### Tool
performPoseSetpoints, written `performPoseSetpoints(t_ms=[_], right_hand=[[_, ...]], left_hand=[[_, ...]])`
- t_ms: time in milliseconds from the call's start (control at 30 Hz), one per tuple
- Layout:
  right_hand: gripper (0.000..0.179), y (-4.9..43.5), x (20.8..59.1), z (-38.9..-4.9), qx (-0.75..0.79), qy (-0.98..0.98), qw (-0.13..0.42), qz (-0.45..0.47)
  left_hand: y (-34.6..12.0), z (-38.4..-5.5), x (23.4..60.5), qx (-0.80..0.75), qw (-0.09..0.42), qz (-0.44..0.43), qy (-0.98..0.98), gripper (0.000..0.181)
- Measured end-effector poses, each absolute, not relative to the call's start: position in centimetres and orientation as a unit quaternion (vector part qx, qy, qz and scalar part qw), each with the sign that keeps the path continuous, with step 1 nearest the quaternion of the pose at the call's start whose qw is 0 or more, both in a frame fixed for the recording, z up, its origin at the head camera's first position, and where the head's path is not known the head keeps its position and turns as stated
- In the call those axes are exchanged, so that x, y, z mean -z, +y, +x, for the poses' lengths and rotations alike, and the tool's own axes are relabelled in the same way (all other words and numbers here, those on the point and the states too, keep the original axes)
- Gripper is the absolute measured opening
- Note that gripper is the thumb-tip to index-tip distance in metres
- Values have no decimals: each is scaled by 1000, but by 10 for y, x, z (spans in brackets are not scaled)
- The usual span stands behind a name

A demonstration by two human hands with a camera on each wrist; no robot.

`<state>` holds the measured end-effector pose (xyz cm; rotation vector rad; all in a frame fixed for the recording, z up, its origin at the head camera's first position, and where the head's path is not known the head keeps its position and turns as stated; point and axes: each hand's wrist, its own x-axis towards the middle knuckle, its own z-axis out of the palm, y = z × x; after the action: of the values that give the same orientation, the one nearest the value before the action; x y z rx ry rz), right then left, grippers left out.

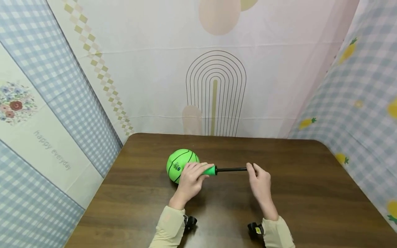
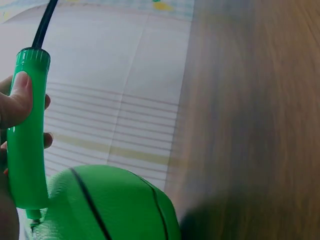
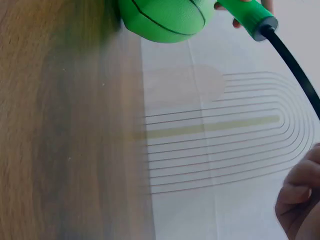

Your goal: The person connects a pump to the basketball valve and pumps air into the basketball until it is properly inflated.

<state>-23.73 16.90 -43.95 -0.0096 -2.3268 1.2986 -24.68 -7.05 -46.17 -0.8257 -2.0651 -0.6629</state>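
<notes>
Left hand (image 1: 190, 179) wraps the green barrel (image 2: 31, 170) of a hand pump, thumb along its side, fingers round the back. Right hand (image 1: 261, 181) has curled fingers closed on the far end of the black rod (image 1: 232, 169); whatever handle is there is hidden inside the grip. Rod extends well out of the barrel, roughly level between the two hands.

At the barrel's other end, a narrow nozzle (image 2: 33, 214) meets the edge of a green ball (image 1: 176, 162); cannot tell how far its tip goes in. Ball lies left of the pump, over the far left part of the table (image 1: 310, 186), its underside out of sight. In the head view the left hand blocks the ball's lower right and most of the barrel.

Materials: barrel smooth, glossy, cylindrical, with a ribbed collar; rod slim and dark. Ball round, finely pebbled, black seam lines, small dark printed mark. Table brown wood grain, rounded far corners, a soft sheen near the middle.

Further out: pale sleeves (image 1: 169, 225), black wrist cameras (image 1: 190, 223). Behind the table, a creased white cloth (image 1: 155, 75) printed with nested arches; blue-checked cloth (image 1: 28, 20) at left, pineapple-printed checked cloth (image 1: 372, 134) at right.
</notes>
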Motion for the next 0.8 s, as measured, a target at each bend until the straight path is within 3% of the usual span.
performPoseSetpoints(t_ms=[233,433,800], right_hand=[[31,159,434,-228,-516,-782,330,115],[19,135,429,-217,-505,-757,390,144],[12,99,447,-214,-414,-817,385,116]], left_hand=[[-64,-244,458,286,378,-308,-825,39],[-51,-244,457,331,394,-314,-798,37],[-34,-235,460,348,409,-334,-775,35]])
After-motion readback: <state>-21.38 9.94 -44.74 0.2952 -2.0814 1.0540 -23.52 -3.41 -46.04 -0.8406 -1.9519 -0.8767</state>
